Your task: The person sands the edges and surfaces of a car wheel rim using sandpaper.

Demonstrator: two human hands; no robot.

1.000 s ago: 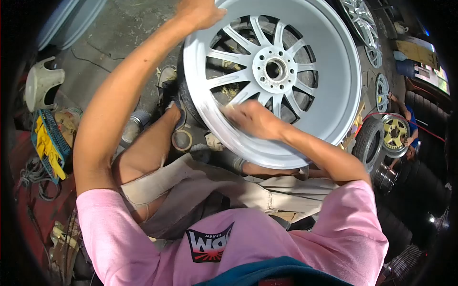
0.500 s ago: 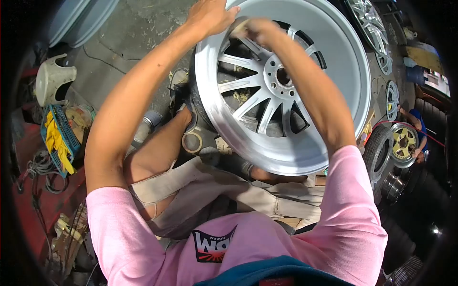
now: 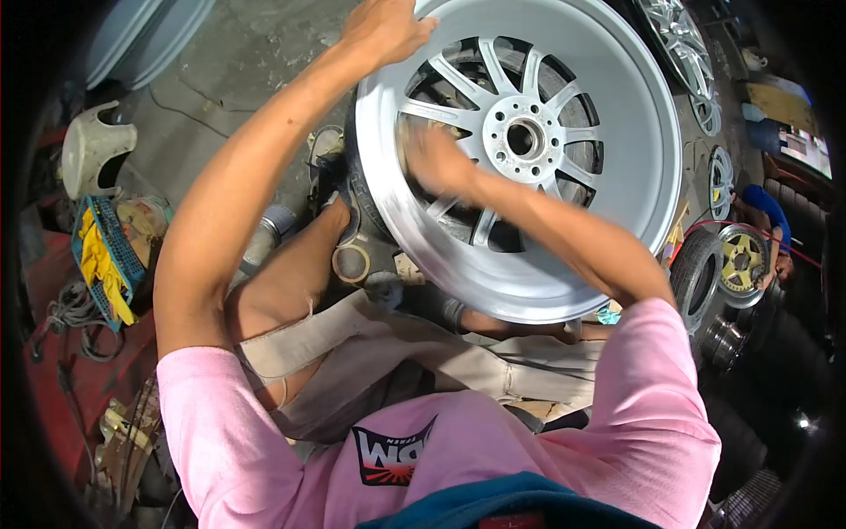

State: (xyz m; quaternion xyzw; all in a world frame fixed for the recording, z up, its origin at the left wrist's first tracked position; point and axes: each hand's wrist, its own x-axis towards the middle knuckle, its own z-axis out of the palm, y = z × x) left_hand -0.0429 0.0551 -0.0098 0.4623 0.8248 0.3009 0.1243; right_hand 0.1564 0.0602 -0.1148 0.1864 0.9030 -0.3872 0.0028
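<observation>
A silver multi-spoke alloy wheel rim lies tilted in front of me, on top of a black tire. At the top of the view my left hand is closed on the rim's outer lip; some of its fingers are hidden. Smeared by motion, my right hand is inside the rim, against the inner barrel wall on the left. Its fingers are closed around a small tan piece, like sandpaper, too blurred to make out fully. Below it, the barrel surface shows brushed, shiny streaks.
A roll of masking tape lies by my foot. On the left are a white plastic stool and a blue basket with yellow gloves. At right, a person in blue handles a gold-centred wheel beside a tire.
My right hand has swept down and left along the inner barrel, from the top of the rim to its left side. My left hand stays on the lip.
</observation>
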